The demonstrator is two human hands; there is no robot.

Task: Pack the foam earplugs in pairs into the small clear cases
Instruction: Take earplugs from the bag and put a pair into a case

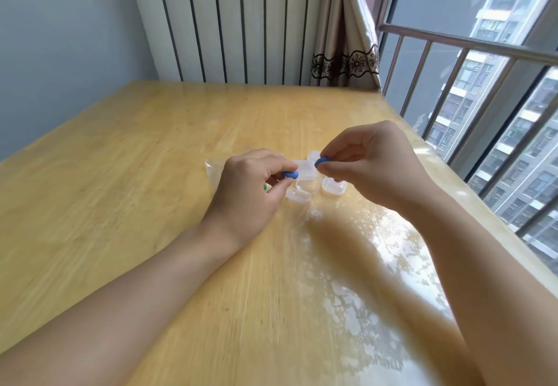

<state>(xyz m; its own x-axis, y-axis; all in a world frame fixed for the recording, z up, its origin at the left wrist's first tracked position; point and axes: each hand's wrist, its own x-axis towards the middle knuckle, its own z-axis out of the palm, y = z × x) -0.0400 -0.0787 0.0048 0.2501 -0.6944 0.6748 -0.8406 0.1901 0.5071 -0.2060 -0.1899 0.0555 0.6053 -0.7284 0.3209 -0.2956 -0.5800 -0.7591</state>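
Now each hand pinches one blue earplug: the left hand [247,186] holds its earplug [290,174] lying sideways, tip pointing right, and the right hand [371,165] holds the other earplug [320,162] between thumb and forefinger. The open clear cases [305,188] lie on the table [120,174] just below and between both hands, slightly nearer the left one, I judge.
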